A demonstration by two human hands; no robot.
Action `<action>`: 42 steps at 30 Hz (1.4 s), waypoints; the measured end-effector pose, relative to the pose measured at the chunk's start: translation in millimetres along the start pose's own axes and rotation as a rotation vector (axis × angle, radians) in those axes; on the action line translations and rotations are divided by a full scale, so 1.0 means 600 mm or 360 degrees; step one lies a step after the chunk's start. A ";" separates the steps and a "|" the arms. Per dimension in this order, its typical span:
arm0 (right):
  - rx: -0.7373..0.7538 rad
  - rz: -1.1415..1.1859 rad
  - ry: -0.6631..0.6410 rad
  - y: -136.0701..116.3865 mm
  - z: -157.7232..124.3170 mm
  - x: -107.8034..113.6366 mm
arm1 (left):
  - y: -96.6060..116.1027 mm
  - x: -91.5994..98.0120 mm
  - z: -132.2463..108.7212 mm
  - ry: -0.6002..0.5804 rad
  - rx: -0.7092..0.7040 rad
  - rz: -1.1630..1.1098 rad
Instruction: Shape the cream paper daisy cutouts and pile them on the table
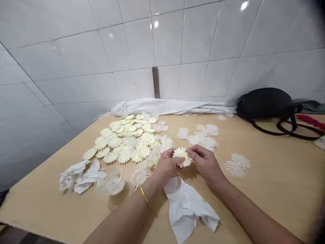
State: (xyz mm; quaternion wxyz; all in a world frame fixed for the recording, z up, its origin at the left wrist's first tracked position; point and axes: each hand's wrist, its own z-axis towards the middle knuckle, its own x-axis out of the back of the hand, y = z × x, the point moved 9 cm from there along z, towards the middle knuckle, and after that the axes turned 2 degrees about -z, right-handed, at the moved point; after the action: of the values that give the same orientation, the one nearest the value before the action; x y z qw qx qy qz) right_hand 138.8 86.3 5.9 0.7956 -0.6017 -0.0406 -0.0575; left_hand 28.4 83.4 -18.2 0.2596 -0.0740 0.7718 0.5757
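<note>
White cloth (186,206) lies nearest — left hand (166,166) and right hand (207,162) pinch one paper flower (181,154).

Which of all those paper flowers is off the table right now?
The cream paper flower pinched between the left hand and right hand; the others lie on the table.

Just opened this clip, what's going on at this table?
A person at a tan wooden table holds one cream daisy-shaped paper flower with both hands: the left hand and right hand pinch its edges just above the tabletop. A large heap of cream paper flowers lies to the left, and a smaller scatter of white paper flowers lies behind the hands. A small clear bowl and crumpled white tissue sit near the left wrist. A white cloth lies between the forearms, and a black bag sits far right.
</note>
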 end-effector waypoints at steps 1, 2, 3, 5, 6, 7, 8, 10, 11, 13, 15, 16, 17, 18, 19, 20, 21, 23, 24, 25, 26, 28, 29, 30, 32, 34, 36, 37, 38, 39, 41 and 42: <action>0.0007 -0.0003 0.0011 -0.001 0.000 0.000 | -0.001 0.004 0.003 0.0012 -0.0039 0.0023; 0.0012 -0.0009 0.0018 -0.003 0.000 0.000 | -0.002 0.008 0.006 0.0025 -0.0074 0.0045; 0.0017 -0.0016 0.0022 -0.005 0.000 -0.001 | -0.002 0.012 0.008 0.0040 -0.0105 0.0068; 0.0023 -0.0039 0.0019 -0.009 0.000 -0.003 | 0.000 0.017 0.009 0.0081 -0.0165 0.0115; 0.0025 -0.0052 0.0011 -0.011 0.000 -0.004 | 0.001 0.018 0.009 0.0101 -0.0183 0.0138; 0.0024 -0.0065 -0.0001 -0.013 0.000 -0.006 | 0.002 0.019 0.008 0.0120 -0.0189 0.0160; 0.0020 -0.0074 -0.0018 -0.015 -0.001 -0.008 | 0.002 0.019 0.006 0.0139 -0.0180 0.0180; 0.0001 -0.0079 -0.0048 -0.016 -0.001 -0.011 | 0.002 0.019 0.003 0.0161 -0.0152 0.0229; -0.0014 -0.0071 -0.0047 -0.017 -0.001 -0.011 | 0.003 0.019 0.002 0.0163 -0.0155 0.0263; -0.0031 -0.0029 -0.0024 -0.018 -0.001 -0.009 | 0.008 0.018 0.001 0.0135 -0.0208 0.0338; -0.0029 0.0031 -0.0024 -0.020 -0.002 -0.009 | 0.014 0.014 0.000 0.0074 -0.0288 0.0416; -0.0034 0.0059 -0.0038 -0.020 -0.001 -0.010 | 0.014 0.013 0.001 0.0047 -0.0310 0.0447; -0.0049 0.0080 -0.0057 -0.018 -0.001 -0.012 | 0.013 0.011 0.001 0.0020 -0.0311 0.0467; -0.0078 0.0096 -0.0069 -0.015 -0.001 -0.012 | 0.010 0.009 0.002 -0.0009 -0.0298 0.0476; -0.0115 0.0112 -0.0069 -0.009 0.000 -0.012 | 0.008 0.006 0.002 -0.0036 -0.0286 0.0472; -0.0155 0.0132 -0.0056 -0.003 0.001 -0.010 | 0.007 0.004 0.002 -0.0062 -0.0275 0.0451; -0.0190 0.0158 -0.0041 0.003 0.002 -0.009 | 0.006 0.001 0.003 -0.0085 -0.0262 0.0408; -0.0229 0.0196 -0.0044 0.011 0.003 -0.008 | 0.006 -0.001 0.004 -0.0108 -0.0238 0.0284; -0.0223 0.0191 -0.0055 0.011 0.003 -0.008 | 0.006 0.000 0.005 -0.0109 -0.0219 0.0218; -0.0195 0.0161 -0.0062 0.009 0.004 -0.008 | 0.005 0.000 0.006 -0.0115 -0.0193 0.0161; -0.0149 0.0104 -0.0062 0.004 0.003 -0.008 | 0.003 0.000 0.006 -0.0125 -0.0163 0.0120; 0.0001 -0.0063 -0.0022 -0.013 0.001 -0.004 | 0.001 0.000 0.007 -0.0143 -0.0111 0.0081; 0.0102 -0.0151 0.0014 -0.025 -0.001 -0.002 | -0.001 0.000 0.007 -0.0142 -0.0084 0.0073; 0.0213 -0.0228 0.0047 -0.038 -0.004 -0.001 | -0.002 0.001 0.006 -0.0134 -0.0059 0.0073; 0.0419 -0.0332 0.0092 -0.060 -0.010 -0.001 | -0.003 0.003 0.005 -0.0113 -0.0034 0.0090; 0.0464 -0.0359 0.0103 -0.065 -0.013 -0.002 | -0.003 0.000 0.003 -0.0132 -0.0030 0.0120; 0.0329 -0.0334 0.0083 -0.051 -0.010 -0.002 | 0.000 -0.005 0.003 -0.0165 -0.0059 0.0163; 0.0246 -0.0317 0.0066 -0.042 -0.008 -0.003 | 0.002 -0.005 0.003 -0.0163 -0.0076 0.0192; 0.0176 -0.0303 0.0043 -0.034 -0.007 -0.005 | 0.003 -0.004 0.004 -0.0144 -0.0093 0.0224; 0.0127 -0.0286 0.0013 -0.029 -0.005 -0.007 | 0.005 -0.001 0.004 -0.0110 -0.0117 0.0255; 0.0048 -0.0212 -0.0060 -0.021 -0.003 -0.013 | 0.011 0.005 0.005 -0.0035 -0.0175 0.0285; 0.0001 -0.0147 -0.0096 -0.018 -0.002 -0.016 | 0.013 0.007 0.004 -0.0017 -0.0196 0.0280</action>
State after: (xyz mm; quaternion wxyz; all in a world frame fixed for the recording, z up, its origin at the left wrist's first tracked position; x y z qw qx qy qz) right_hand 128.1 82.7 14.3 0.7908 -0.6003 -0.0923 -0.0759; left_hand 22.5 89.0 -13.8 0.2073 -0.0186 0.7371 0.6429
